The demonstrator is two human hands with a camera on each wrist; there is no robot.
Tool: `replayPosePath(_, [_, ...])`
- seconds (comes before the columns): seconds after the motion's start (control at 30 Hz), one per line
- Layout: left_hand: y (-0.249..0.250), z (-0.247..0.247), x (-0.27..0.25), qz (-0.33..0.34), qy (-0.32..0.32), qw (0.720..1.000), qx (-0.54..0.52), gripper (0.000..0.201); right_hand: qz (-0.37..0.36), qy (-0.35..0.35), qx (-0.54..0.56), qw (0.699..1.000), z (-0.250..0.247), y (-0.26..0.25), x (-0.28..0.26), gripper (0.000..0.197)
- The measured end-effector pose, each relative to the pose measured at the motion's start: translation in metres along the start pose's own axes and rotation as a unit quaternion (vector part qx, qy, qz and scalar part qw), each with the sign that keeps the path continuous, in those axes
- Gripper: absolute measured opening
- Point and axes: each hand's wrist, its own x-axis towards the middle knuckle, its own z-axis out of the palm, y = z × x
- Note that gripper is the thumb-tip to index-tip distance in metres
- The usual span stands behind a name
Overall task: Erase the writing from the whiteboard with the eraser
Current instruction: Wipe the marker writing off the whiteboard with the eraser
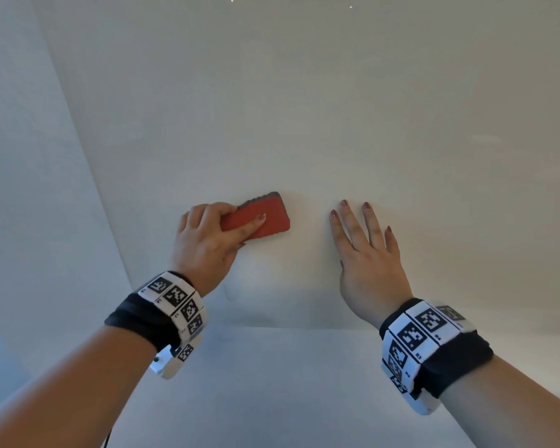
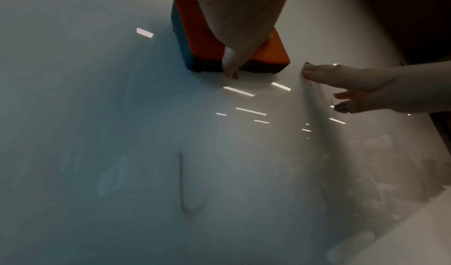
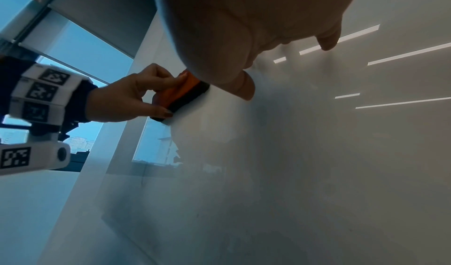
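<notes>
A red eraser (image 1: 265, 215) with a dark felt pad lies flat against the white whiteboard (image 1: 304, 108). My left hand (image 1: 214, 234) grips it, thumb on one edge and fingers over its back. The left wrist view shows the eraser (image 2: 195, 28) pressed to the whiteboard (image 2: 97, 114), with a faint thin mark (image 2: 181, 182) below it. My right hand (image 1: 366, 247) lies flat on the board to the right of the eraser, fingers straight and spread. From the right wrist, the eraser (image 3: 182, 93) sits in my left hand (image 3: 127, 99).
The whiteboard's bottom edge meets a white ledge (image 1: 288, 383) below my hands. A white wall (image 1: 20, 156) stands to the left. A window (image 3: 80, 57) with a blind shows in the right wrist view. Ceiling lights reflect off the board.
</notes>
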Motion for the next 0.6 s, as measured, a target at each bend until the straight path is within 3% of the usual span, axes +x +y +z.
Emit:
replayPosePath(0.2, [0.016,0.039,-0.048,0.062,-0.025,0.998,-0.016,0.057,-0.013,-0.011,-0.002,1.000,0.000,0.005,0.001,0.077])
replayPosePath(0.33, [0.010,0.058,-0.082,0.104,-0.068,0.992,-0.021,0.046,-0.013,-0.017,-0.006,1.000,0.001,0.005,0.001,0.080])
replayPosePath(0.5, [-0.008,0.064,-0.106,0.143,-0.095,0.985,0.006,0.069,-0.013,-0.015,-0.008,1.000,-0.001,0.005,0.001,0.080])
replayPosePath(0.6, [-0.018,0.057,-0.102,0.143,-0.096,0.985,0.005,0.060,-0.010,-0.021,-0.011,1.000,-0.002,0.006,0.001,0.081])
